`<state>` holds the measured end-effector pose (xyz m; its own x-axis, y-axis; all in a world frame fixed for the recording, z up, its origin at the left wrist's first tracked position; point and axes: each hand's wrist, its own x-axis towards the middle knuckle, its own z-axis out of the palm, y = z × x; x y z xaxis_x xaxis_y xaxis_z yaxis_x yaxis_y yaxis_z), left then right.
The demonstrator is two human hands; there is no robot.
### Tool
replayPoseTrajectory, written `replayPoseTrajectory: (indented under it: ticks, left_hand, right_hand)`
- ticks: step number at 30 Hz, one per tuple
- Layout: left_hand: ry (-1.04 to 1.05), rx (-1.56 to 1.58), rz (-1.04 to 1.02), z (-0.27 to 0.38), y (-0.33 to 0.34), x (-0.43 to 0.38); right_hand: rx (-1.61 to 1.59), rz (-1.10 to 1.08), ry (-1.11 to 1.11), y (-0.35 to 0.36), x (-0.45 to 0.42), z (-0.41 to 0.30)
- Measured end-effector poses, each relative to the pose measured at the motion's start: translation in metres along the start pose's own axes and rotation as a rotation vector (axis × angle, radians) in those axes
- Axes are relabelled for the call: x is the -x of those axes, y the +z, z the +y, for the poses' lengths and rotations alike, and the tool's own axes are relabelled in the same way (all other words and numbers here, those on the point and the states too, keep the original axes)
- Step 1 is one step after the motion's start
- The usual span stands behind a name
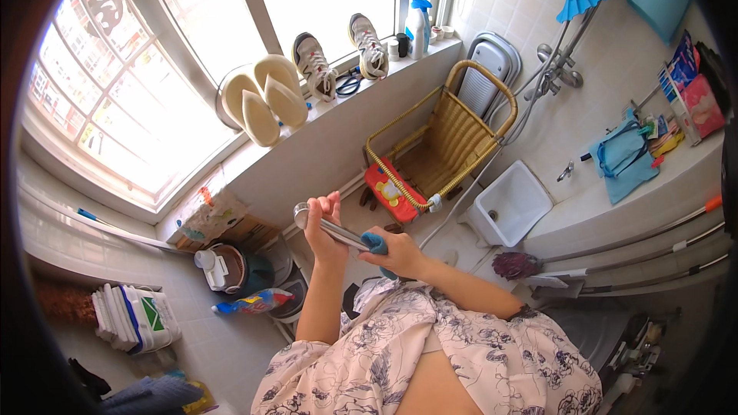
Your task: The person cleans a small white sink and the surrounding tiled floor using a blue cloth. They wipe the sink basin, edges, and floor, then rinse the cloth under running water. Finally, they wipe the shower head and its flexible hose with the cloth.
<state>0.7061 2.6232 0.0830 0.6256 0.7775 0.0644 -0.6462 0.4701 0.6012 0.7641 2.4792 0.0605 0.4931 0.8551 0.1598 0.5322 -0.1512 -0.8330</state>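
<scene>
My left hand grips a chrome handheld shower head near its round head, which points up and to the left. Around the lower part of the handle, my right hand holds a teal cloth, part of which hangs below the fingers. A pale shower hose runs from near my right hand up to the chrome mixer tap on the tiled wall. My right fingers partly hide the handle's lower end.
A rattan child seat with a red front panel stands ahead, beside a white basin. Flip-flops, sneakers and a spray bottle rest on the window ledge. Mops lean at right; a dark bucket stands at left.
</scene>
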Motion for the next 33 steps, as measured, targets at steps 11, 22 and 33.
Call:
replayPoseTrajectory:
  ticks: [11, 22, 33]
  left_hand:
    - [0.062, 0.18, 0.086, 0.029, -0.013, 0.002]
    - [0.013, 0.185, 0.166, 0.036, -0.039, 0.002]
    - [-0.425, 0.005, 0.579, -0.017, -0.13, 0.018]
  right_hand:
    - [0.144, 0.044, -0.21, 0.0, 0.003, 0.017]
    - [0.247, 0.031, -0.264, -0.026, 0.016, 0.038]
    - [0.329, 0.06, -0.396, -0.056, 0.022, 0.014]
